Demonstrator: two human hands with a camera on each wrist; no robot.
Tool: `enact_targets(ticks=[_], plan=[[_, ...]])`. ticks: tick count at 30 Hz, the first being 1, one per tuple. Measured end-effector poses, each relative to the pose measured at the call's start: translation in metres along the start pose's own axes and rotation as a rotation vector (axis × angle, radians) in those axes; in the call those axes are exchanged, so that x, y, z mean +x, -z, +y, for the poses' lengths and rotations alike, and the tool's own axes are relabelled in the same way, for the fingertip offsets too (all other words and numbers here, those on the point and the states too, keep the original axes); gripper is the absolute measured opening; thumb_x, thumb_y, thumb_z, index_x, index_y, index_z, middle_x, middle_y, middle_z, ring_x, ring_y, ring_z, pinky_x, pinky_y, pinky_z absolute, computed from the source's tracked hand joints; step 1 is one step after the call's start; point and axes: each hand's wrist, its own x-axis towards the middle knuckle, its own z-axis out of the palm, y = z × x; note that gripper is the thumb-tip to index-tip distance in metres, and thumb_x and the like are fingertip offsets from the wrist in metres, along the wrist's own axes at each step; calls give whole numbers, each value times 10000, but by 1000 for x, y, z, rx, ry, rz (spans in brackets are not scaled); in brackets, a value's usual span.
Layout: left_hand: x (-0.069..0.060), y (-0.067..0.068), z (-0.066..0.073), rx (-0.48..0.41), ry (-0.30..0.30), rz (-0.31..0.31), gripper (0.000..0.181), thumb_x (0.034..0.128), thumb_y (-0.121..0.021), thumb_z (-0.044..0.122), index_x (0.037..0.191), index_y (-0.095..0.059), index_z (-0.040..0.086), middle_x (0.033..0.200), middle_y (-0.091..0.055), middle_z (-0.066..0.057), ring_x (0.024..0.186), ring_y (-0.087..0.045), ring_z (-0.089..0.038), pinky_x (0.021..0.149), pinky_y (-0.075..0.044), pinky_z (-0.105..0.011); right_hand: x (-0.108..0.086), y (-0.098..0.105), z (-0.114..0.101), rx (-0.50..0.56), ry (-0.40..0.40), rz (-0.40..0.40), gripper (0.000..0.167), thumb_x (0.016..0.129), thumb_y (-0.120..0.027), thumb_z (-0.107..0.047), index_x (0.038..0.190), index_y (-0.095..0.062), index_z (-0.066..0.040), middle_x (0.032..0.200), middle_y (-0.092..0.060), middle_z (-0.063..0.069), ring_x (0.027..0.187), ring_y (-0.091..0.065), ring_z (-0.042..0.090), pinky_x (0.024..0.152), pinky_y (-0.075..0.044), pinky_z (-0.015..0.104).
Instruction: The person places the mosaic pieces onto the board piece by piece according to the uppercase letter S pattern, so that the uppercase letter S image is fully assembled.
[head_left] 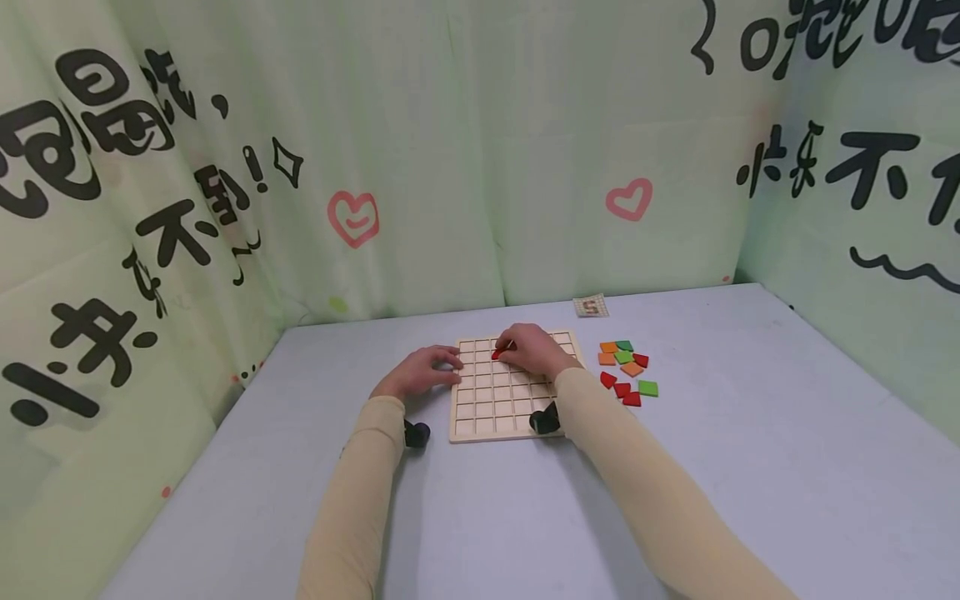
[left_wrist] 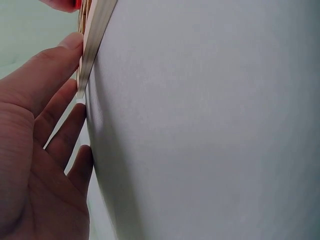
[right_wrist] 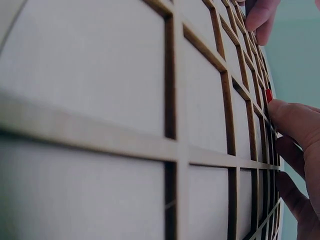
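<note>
Clock positions taken from the centre of the grid board (head_left: 483, 410), as seen in the head view, with 12 o'clock toward the curtain (head_left: 480, 150).

Grid board: flat on the white table (head_left: 480, 517), with raised wooden strips dividing its face into square cells.

Right hand (head_left: 531, 348): above the board at 12 to 1 o'clock, with thumb and fingertips drawn narrow, pinching a red tile (head_left: 496, 354). Red tile: over the cells at 11 o'clock; seating in a cell not determinable. In the right wrist view, only a small part of the tile visible beyond the thumb.

Left hand (head_left: 423, 372): at the board's edge, 9 to 10 o'clock. Thumb tip against the wooden border; other fingers extended and moderately spread, holding no tile.

Loose tiles (head_left: 623, 357): scattered just beside the board at 2 to 3 o'clock, coloured red, orange and green, some touching.

Printed card (head_left: 591, 306): near the table's far edge, between 1 and 2 o'clock, apart from the tiles.

Wrist cameras: black, below the cuffs, the left (head_left: 417, 433) at 8 o'clock, the right (head_left: 545, 419) at 4 to 5 o'clock.
</note>
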Motion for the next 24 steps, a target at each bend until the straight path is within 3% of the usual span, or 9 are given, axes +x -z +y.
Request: enact_targets(ticks=[24], plan=[[-1, 0, 2, -5, 16, 3, 239, 887, -716, 220, 1103, -718, 119, 1449, -505, -38, 1422, -325, -271, 1165, -240, -456, -1, 0, 1, -40, 24, 16, 233, 940, -642, -117, 1135, -694, 0, 1054, -669, 113, 1003, -606, 256, 932, -482, 409]])
